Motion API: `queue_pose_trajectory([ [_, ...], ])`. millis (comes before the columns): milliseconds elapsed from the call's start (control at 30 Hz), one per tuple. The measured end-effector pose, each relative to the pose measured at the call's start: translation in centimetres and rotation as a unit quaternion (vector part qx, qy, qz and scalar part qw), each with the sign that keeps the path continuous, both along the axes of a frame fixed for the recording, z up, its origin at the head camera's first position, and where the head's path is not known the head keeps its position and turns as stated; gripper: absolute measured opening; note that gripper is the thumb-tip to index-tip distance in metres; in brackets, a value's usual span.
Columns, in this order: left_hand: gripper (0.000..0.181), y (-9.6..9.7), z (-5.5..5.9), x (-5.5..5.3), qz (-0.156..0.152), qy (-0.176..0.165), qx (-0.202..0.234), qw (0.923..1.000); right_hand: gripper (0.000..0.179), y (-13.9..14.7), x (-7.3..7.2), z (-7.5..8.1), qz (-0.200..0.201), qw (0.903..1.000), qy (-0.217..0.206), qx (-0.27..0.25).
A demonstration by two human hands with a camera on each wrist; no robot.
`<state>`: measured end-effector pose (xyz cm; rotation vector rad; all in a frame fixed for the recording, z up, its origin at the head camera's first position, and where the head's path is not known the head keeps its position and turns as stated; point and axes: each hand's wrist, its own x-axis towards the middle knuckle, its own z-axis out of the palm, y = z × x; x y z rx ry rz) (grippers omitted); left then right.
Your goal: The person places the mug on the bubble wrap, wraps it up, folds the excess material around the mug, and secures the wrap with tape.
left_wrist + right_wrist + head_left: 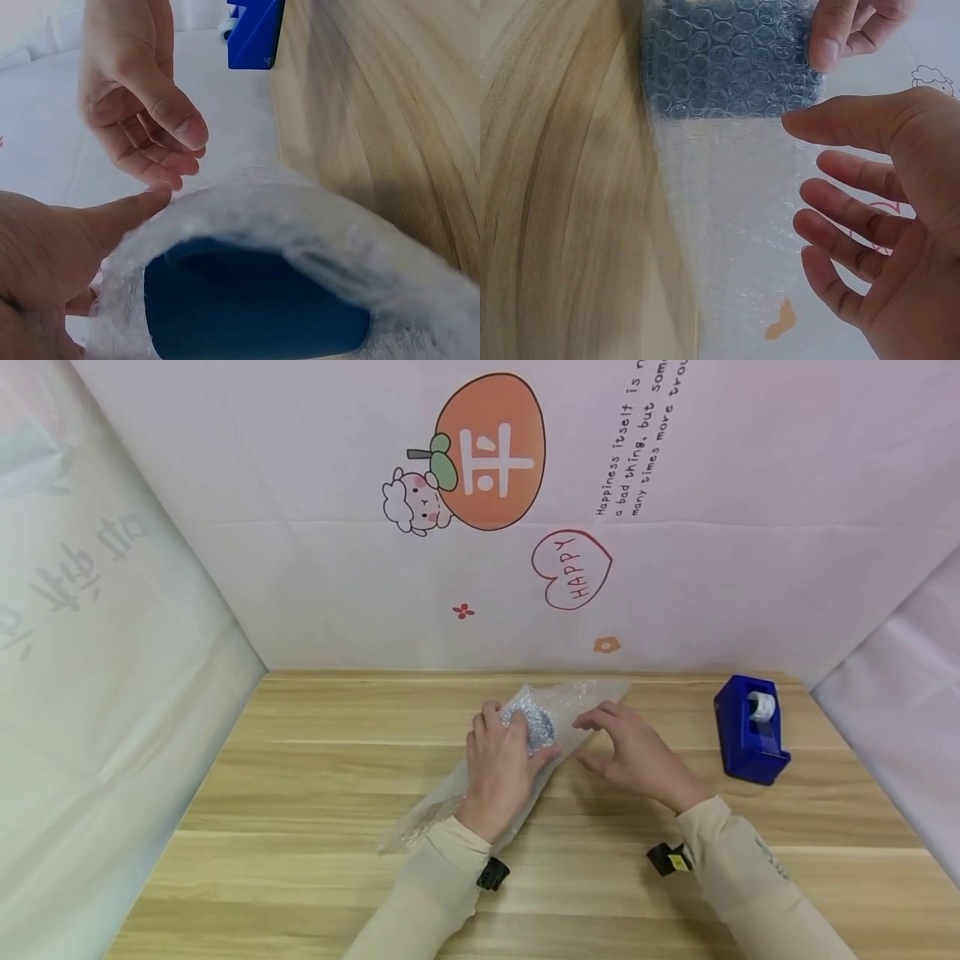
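Far left: a pale hanging cloth (pixel 150 635) bore faint grey characters (pixel 63 581), not legible, running out of view. The pale-brown wood-grain table (pixel 300 793) began beside it, a broad stretch of wood between its slanting left edge and the wrap.

Next, a long sheet of clear plastic bubble wrap (pixel 435 810) lay diagonally, near end low and left, far tip close to the table's back edge. A smooth dark-blue object (pixel 247 307) sat within its middle part, full shape hidden by plastic and fingers. The left hand (pixel 498 768) held the wrapped object, thumb parted from bent fingers; some fingertips went out of sight behind the wrap in the left wrist view.

Behind, a white printed backdrop (pixel 330 585): a curly white sheep (pixel 412 503), an orange round fruit (pixel 517 410) lettered "平", a red heart outline (pixel 611 561) reading "HAPPY", then black text (pixel 637 452): "Happiness itself is n…", "a bad thing, but som…", "many times more trou…", line ends cut off above.

Right hand (pixel 637 756): just right of the wrap, half open, fingers loosely bent, gripping nothing; thumb contact with the plastic could not be told. Print on its cream sleeve (pixel 757 877): unreadable.

Far right: a blue plastic tape dispenser (pixel 738 743) with a white roll (pixel 764 707), wood between it and the right hand.
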<state>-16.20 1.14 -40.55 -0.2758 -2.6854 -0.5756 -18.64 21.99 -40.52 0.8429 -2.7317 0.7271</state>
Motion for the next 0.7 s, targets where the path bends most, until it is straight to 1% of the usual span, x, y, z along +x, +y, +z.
queue_pose_trajectory([
  [133,0.056,-0.1,0.2,-0.3,-0.017,0.010,-0.015,0.9997,0.041,0.1,-0.1,0.1,0.001,1.0000,0.003,-0.003],
  [200,0.058,-0.4,0.5,-0.5,-0.031,-0.008,-0.018,0.9993,0.042,0.1,-0.1,0.3,0.000,0.9999,0.008,-0.007],
  [300,0.064,-1.1,1.2,-0.9,-0.062,-0.056,-0.012,0.9965,0.044,-0.1,-0.1,0.6,-0.004,0.9998,0.014,-0.015],
  [400,0.074,-1.9,1.8,-1.4,-0.097,-0.123,0.000,0.9877,0.047,-0.2,0.0,1.0,-0.016,0.9997,0.009,-0.017],
  [500,0.086,-2.7,2.3,-1.9,-0.130,-0.174,0.002,0.9760,0.048,-0.4,0.0,1.2,-0.026,0.9995,0.007,-0.017],
  [633,0.095,-3.7,2.7,-2.3,-0.169,-0.210,0.000,0.9630,0.057,-0.6,-0.1,1.2,-0.027,0.9994,0.020,-0.012],
  [700,0.097,-4.0,2.9,-2.4,-0.182,-0.223,0.003,0.9576,0.065,-0.6,-0.1,1.2,-0.027,0.9996,0.009,0.003],
])
